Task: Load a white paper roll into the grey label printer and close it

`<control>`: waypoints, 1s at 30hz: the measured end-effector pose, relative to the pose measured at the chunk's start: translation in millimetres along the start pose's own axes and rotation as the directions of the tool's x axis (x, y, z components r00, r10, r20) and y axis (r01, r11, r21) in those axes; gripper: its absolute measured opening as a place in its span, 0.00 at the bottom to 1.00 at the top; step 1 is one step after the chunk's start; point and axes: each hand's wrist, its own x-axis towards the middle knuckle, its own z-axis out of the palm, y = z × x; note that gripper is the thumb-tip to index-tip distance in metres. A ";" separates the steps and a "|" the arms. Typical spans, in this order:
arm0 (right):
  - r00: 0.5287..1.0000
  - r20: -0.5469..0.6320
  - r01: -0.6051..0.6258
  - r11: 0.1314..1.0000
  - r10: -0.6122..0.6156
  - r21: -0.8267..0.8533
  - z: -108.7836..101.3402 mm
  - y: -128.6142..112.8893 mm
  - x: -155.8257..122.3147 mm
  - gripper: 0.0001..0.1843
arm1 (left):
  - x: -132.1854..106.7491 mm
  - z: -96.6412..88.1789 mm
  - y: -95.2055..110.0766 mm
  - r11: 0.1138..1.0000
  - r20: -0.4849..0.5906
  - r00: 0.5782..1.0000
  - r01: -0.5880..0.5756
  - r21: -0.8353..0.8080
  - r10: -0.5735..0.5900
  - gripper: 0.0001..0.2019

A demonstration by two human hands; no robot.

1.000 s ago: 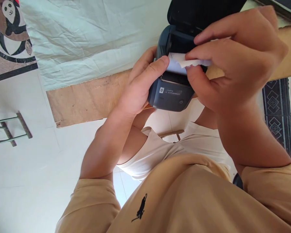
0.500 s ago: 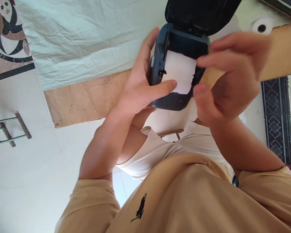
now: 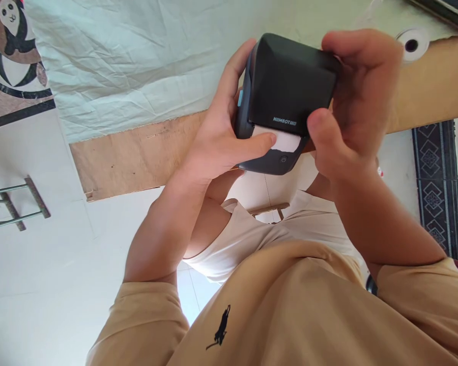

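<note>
A dark label printer (image 3: 293,84) with "NIIMBOT" on its lid is held up over the table's front edge. Its lid lies down over the body, and a strip of white paper (image 3: 288,142) sticks out below the lid. My left hand (image 3: 229,119) grips the printer's left side, thumb resting on the paper. Against the right side of the lid is my right hand (image 3: 361,91), its thumb near the lid's lower corner and its fingers curled around the far edge. A power button shows on the printer's front.
A pale green cloth (image 3: 145,61) covers the table, whose bare wooden edge (image 3: 137,157) faces me. To the right stands a white paper roll (image 3: 412,44). A dark flat object (image 3: 450,12) lies at the top right corner. A metal-legged stool (image 3: 19,203) is on the floor at left.
The printer's lid has swung from standing open to lying down over the paper roll. My right hand has moved from beside the paper to the lid's right side. The left hand stays put.
</note>
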 end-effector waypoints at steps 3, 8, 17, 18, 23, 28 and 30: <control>0.998 0.047 0.044 0.997 -0.047 0.064 2.4 2.3 6.0 0.30 | 0.9 3.9 -1.6 0.990 0.056 0.994 -0.091 -0.110 0.097 0.37; 0.976 0.126 -0.184 0.981 0.177 0.053 -3.3 -8.6 12.9 0.42 | 1.6 4.5 0.2 0.999 0.009 0.999 -0.042 -0.016 0.042 0.19; 0.991 0.085 -0.121 0.971 0.105 0.206 1.3 -5.1 8.8 0.32 | 2.3 3.7 -1.3 0.999 -0.030 0.999 -0.032 -0.022 0.031 0.17; 0.993 0.075 -0.109 0.967 0.094 0.230 1.0 -5.1 9.5 0.30 | 3.7 1.6 -1.7 0.999 -0.014 0.999 -0.031 -0.026 0.031 0.18; 0.999 0.037 -0.019 0.978 0.011 0.209 0.8 -1.4 9.7 0.28 | 7.4 -4.9 -4.0 0.999 0.037 0.999 -0.039 -0.023 0.040 0.19; 0.996 0.049 0.058 0.975 -0.070 0.213 3.2 7.0 8.3 0.29 | 6.0 -3.3 -7.0 0.999 -0.016 0.999 -0.044 -0.004 0.044 0.15; 0.995 0.050 0.077 0.976 -0.089 0.205 3.1 9.3 8.4 0.30 | 6.8 -3.6 -8.0 0.999 -0.007 0.999 -0.035 -0.013 0.035 0.16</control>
